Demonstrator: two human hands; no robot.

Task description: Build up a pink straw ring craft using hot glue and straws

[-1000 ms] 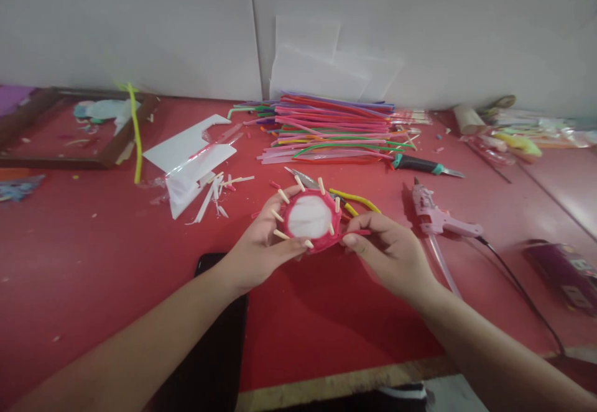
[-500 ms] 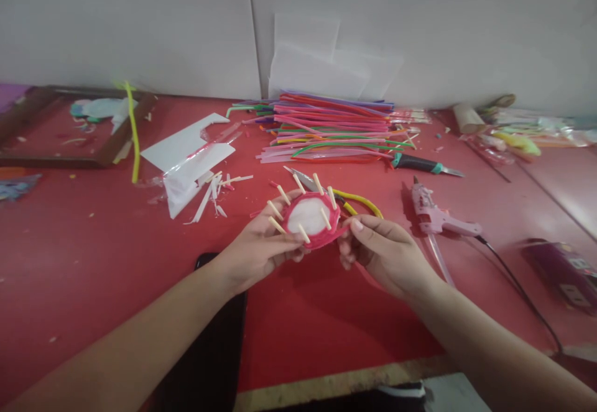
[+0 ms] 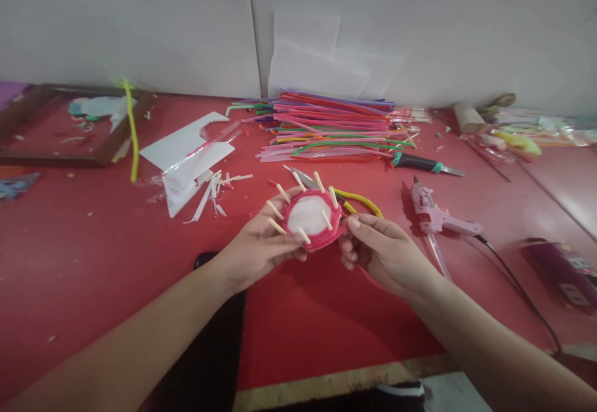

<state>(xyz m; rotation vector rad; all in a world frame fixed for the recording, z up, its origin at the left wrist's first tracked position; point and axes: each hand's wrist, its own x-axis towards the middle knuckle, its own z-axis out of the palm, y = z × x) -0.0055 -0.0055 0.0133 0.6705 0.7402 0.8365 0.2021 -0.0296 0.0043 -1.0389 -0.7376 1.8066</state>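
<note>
My left hand [image 3: 259, 245] grips a small round craft piece [image 3: 311, 218] above the red table [image 3: 93, 256]. The piece has a white middle, a pink woven rim and several pale sticks poking out around it. My right hand [image 3: 383, 251] is closed at the piece's right edge, its fingers pinching the pink strand woven round the sticks. Both hands hold the piece just above the table, in front of a pair of scissors [image 3: 303, 179] and a yellow strand [image 3: 361, 201].
A pile of coloured straws [image 3: 333, 131] lies at the back centre, with a teal-handled knife [image 3: 422, 164] and a pink glue gun [image 3: 436, 216] to the right. White paper and cut scraps [image 3: 191, 157] lie at left, a wooden tray [image 3: 69, 127] beyond. A black phone [image 3: 209, 343] rests under my left forearm.
My right hand drew in to the piece's right edge, and the loose pink strand end went out of sight there. My left hand turned and tilted the piece slightly.
</note>
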